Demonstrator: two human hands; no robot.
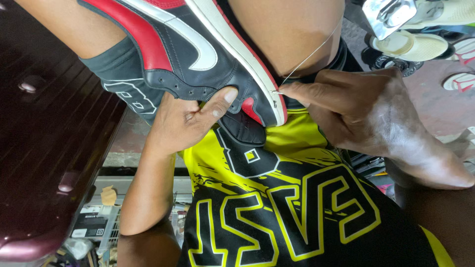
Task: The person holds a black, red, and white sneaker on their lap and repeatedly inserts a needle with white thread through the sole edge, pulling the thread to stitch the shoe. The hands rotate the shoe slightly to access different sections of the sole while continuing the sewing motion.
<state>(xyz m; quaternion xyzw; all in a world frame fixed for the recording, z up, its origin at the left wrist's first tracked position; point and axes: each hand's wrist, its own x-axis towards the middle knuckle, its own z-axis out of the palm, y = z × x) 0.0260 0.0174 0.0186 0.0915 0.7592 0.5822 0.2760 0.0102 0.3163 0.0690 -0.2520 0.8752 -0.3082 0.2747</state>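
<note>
A black, red and white sneaker (pixel 188 49) lies across my lap, sole edge turned toward my right. My left hand (pixel 190 118) grips its heel part, thumb pressed on the black leather by the eyelets. My right hand (pixel 361 113) pinches a thin needle (pixel 278 92) at the white sole edge. A light thread (pixel 314 52) runs from the needle up and to the right, taut. My yellow and black shirt (pixel 297 198) fills the lower view under both hands.
A dark reddish wooden surface (pixel 44 138) takes up the left side. Several other shoes (pixel 420 44) lie on the ground at the upper right. Small boxes and clutter (pixel 94 222) sit low at the left, under the wood.
</note>
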